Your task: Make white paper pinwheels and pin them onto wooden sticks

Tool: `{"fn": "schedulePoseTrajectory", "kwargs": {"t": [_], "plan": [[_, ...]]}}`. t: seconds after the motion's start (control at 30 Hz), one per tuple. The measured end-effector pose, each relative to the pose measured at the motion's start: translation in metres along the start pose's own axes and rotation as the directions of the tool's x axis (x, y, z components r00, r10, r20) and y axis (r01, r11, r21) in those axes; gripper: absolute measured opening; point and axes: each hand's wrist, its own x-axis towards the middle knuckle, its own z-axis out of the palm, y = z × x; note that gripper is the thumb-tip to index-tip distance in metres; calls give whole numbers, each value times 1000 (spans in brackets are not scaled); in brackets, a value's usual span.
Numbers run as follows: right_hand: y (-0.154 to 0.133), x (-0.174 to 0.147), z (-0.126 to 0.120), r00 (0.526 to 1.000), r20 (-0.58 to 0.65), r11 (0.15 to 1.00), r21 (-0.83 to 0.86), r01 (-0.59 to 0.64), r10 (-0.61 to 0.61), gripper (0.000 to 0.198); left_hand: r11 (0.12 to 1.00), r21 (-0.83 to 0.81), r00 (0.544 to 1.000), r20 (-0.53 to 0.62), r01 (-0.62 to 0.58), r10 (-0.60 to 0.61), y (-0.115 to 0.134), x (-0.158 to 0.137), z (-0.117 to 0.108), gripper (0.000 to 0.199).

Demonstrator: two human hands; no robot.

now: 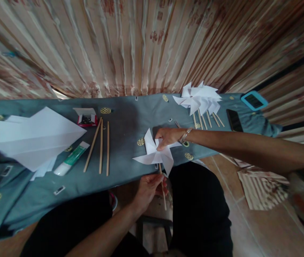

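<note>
A white paper pinwheel point(164, 159) on a wooden stick is in front of me at the table's near edge. My left hand point(150, 187) is closed round the stick just below the blades, and the stick's lower end sticks out under it. From above, my right hand point(166, 137) presses its fingers on the pinwheel near its centre; what lies under the fingertips is hidden. A bracelet circles that wrist. Scissors point(185, 143) lie partly hidden behind the right forearm.
Left on the cloth-covered table point(125, 135) lie white paper sheets point(34, 139), a glue tube point(71, 159), a small box of pins point(87, 119) and loose wooden sticks point(100, 146). Several pinwheels point(198, 98) overlap at the back right, beside a phone point(234, 120) and a blue-framed device point(254, 100). A curtain point(130, 46) hangs behind.
</note>
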Motion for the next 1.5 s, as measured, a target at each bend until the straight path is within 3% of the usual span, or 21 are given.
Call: {"fn": "schedulePoseTrajectory", "kwargs": {"t": [0.27,0.63,0.93,1.13,1.2,1.23,1.27,1.33,1.4,1.43,1.47,1.5], "plan": [[-1,1,0,1000,16,999,-50,-12,13,17,999,50,1000,28,13,-14,-3,4,-3,57],[0,-10,5,997,-72,997,81,10,-4,11,999,34,1000,-3,-13,14,-3,1,-1,53],[17,-27,7,964,-224,945,257,202,-145,35,995,38,995,33,-92,91,14,-5,0,55],[30,-26,-6,907,-407,854,431,290,-102,49,987,104,992,38,-124,121,23,1,6,56],[34,-29,-8,827,-561,823,454,342,-34,52,980,128,988,32,-153,151,30,3,8,54],[36,-32,-8,744,-668,821,431,374,12,52,976,139,986,25,-165,163,34,3,9,53],[37,-37,-7,625,-778,830,388,400,63,51,973,150,985,14,-174,174,39,4,10,53],[36,-48,1,312,-939,864,275,423,146,46,967,170,981,-8,-190,194,51,6,11,52],[34,-59,15,59,-974,888,224,402,219,41,960,174,973,-31,-218,227,63,9,12,51],[33,-62,25,-22,-969,889,219,401,248,39,957,169,968,-42,-238,248,68,11,12,51],[31,-64,35,-62,-958,882,232,410,280,38,953,162,963,-46,-257,267,74,13,12,52],[30,-64,46,-65,-942,865,273,421,329,35,950,154,958,-44,-273,283,78,15,12,52]]}}
